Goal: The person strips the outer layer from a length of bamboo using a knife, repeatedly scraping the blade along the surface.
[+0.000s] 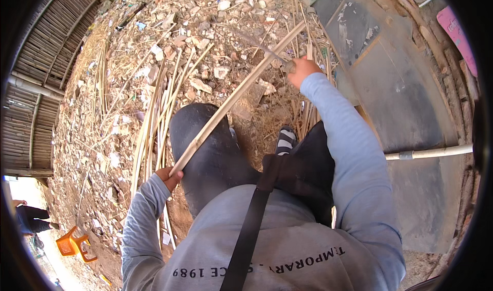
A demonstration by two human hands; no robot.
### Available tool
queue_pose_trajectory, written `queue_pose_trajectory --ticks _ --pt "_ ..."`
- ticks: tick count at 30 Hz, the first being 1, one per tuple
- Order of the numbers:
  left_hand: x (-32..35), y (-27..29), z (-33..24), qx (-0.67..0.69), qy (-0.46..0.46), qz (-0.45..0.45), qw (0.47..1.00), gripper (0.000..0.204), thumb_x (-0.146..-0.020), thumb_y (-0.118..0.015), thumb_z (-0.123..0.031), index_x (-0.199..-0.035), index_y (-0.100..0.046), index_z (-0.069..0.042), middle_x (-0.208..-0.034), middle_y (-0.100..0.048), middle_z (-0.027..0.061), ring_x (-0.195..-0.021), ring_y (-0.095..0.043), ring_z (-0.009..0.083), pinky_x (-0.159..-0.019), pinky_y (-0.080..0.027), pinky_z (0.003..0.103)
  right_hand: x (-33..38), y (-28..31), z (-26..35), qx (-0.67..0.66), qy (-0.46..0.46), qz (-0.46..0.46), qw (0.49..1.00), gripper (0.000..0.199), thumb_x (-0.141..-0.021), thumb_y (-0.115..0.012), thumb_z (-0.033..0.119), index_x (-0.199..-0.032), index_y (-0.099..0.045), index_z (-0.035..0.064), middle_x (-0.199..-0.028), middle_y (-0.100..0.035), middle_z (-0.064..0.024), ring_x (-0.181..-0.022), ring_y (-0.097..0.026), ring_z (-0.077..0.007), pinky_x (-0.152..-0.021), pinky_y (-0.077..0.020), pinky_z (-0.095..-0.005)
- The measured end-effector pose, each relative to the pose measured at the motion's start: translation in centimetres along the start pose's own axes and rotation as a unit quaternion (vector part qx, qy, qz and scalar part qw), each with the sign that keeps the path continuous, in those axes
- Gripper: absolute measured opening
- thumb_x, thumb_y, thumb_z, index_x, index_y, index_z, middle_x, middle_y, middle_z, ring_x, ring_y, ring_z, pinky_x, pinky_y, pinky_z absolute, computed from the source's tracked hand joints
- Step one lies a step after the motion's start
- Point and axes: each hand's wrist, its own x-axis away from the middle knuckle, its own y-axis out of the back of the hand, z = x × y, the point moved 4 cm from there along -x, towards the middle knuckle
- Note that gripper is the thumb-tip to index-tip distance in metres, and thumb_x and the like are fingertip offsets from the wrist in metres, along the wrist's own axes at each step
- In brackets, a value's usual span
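A long, pale split bamboo strip (226, 106) runs slantwise across my lap, from my left thigh up toward the far right. My left hand (168, 178) is closed round its near end. Farther out, my right hand (304, 72) grips the handle of a knife (268, 51). The thin grey blade points to the far left and crosses the strip near its far end; motion blurs its tip. Whether the edge touches the strip, I cannot tell.
Several loose bamboo strips (154, 121) lie left of my legs, with more (309, 114) by my right foot. Broken stone and litter cover the ground (200, 50). Dark panels (405, 96) and a pale pole (436, 152) stand at right. An orange chair (74, 244) and another person (33, 216) are lower left.
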Motion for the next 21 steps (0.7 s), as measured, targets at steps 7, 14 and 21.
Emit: queue_pose_trajectory --ticks 7,14,21 --pt "0.5 0.0 -0.9 0.052 -0.019 -0.025 0.998 0.041 -0.095 -0.056 -0.038 -0.094 -0.064 0.003 -0.061 -0.052 -0.0001 -0.057 -0.046 0.0100 -0.052 -0.040 0.029 0.0 0.4 1.8 -0.005 -0.037 -0.036 0.999 0.036 -0.076 -0.062 0.023 -0.109 -0.064 0.0082 -0.096 -0.067 -0.0197 -0.091 -0.065 -0.0350 -0.087 -0.0513 -0.0415" --pt "1.2 -0.2 -1.0 0.021 0.019 -0.031 0.999 0.044 -0.094 -0.057 -0.042 -0.093 -0.063 0.002 -0.060 -0.051 0.0008 -0.055 -0.044 0.0110 -0.051 -0.040 0.031 4.5 -0.7 6.8 0.067 0.059 0.105 0.990 0.041 -0.076 -0.064 0.021 -0.115 -0.062 0.0076 -0.103 -0.067 -0.0193 -0.097 -0.064 -0.0350 -0.090 -0.0500 -0.0412" --pt "0.5 -0.2 2.0 0.062 0.004 -0.008 0.998 0.044 -0.093 -0.055 -0.045 -0.084 -0.062 -0.002 -0.062 -0.055 0.0006 -0.058 -0.051 0.0099 -0.052 -0.042 0.029 4.6 0.1 7.5 0.094 0.083 0.094 0.988 0.043 -0.074 -0.066 0.023 -0.112 -0.061 0.0045 -0.096 -0.067 -0.0210 -0.091 -0.065 -0.0378 -0.085 -0.0519 -0.0430"
